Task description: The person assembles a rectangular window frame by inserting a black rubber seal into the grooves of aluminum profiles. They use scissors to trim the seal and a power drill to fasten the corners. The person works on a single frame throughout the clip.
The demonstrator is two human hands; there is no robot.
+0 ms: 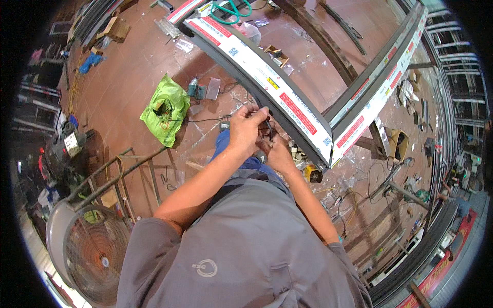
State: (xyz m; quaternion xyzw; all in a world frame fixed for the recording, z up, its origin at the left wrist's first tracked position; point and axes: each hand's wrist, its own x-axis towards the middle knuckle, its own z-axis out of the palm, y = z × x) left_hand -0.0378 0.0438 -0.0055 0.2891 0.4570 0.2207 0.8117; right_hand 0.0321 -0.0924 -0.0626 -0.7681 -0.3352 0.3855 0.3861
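Black strip [267, 124]: one, pinched by left hand [245, 129] and right hand [277, 151] fingers beside one frame corner [328, 138].

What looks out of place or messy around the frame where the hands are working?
Nothing looks damaged, but the red tiled floor is cluttered: a crumpled green plastic bag, loose cables and small boxes lie scattered around the dark metal frame with white protective film.

Long dark grey aluminium frame profile [267, 84] with white and red protective film along its upper face, lying raised off the red tile floor, running from upper left to a mitred corner lower right. Thin black rubber strip [266, 122] held upright against its near edge, pinched between both hands.
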